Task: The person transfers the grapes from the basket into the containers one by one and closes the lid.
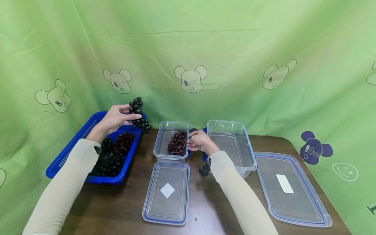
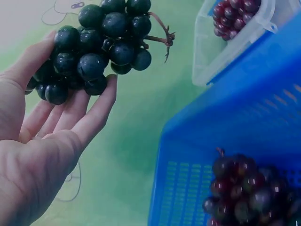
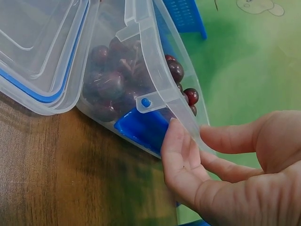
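My left hand (image 1: 115,118) holds a bunch of black grapes (image 1: 136,109) between thumb and fingers, raised over the right side of the blue basket (image 1: 54,170). In the left wrist view, a brown stem sticks out from the far end of this bunch (image 2: 101,47). My right hand (image 1: 201,142) pinches the right rim of the small clear container (image 1: 169,157), thumb and fingers at its edge in the right wrist view. Inside that container lies a bunch of red grapes (image 1: 177,143). Its blue side latch (image 3: 141,129) hangs down beside my fingertips.
The basket holds more black grapes (image 1: 108,167) and red grapes (image 1: 124,141). A larger clear container (image 1: 249,168) stands right of the small one. A small lid (image 1: 165,210) lies in front, a large lid (image 1: 296,207) at the right. A green curtain (image 1: 229,49) hangs behind.
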Available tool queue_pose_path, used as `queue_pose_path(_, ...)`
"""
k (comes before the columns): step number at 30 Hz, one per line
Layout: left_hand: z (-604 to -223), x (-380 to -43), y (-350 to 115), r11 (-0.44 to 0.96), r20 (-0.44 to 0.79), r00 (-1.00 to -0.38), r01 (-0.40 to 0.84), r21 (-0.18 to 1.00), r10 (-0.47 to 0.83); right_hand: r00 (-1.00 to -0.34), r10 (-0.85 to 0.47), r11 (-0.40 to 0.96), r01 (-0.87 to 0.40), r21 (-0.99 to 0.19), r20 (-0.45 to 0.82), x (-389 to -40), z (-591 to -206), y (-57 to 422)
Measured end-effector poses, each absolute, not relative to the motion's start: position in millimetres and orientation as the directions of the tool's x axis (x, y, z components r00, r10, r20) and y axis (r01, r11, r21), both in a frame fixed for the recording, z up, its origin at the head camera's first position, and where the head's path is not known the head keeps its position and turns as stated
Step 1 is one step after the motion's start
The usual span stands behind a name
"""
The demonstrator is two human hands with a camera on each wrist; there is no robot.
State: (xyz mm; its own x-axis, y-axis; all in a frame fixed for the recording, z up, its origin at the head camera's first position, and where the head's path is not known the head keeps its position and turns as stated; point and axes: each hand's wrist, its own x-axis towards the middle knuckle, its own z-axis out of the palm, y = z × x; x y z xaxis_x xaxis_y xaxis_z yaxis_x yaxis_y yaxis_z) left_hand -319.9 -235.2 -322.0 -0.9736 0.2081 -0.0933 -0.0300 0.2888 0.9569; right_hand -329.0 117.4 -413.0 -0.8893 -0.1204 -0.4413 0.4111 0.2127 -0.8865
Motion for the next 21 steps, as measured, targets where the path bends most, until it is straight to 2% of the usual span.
queue_pose_path(21, -354, -354, -175, 0.368, -0.199, -0.921, -0.066, 0.927, 0.335, -0.889, -0.115, 0.226, 0.410, -0.884, -0.442, -328, -412, 115)
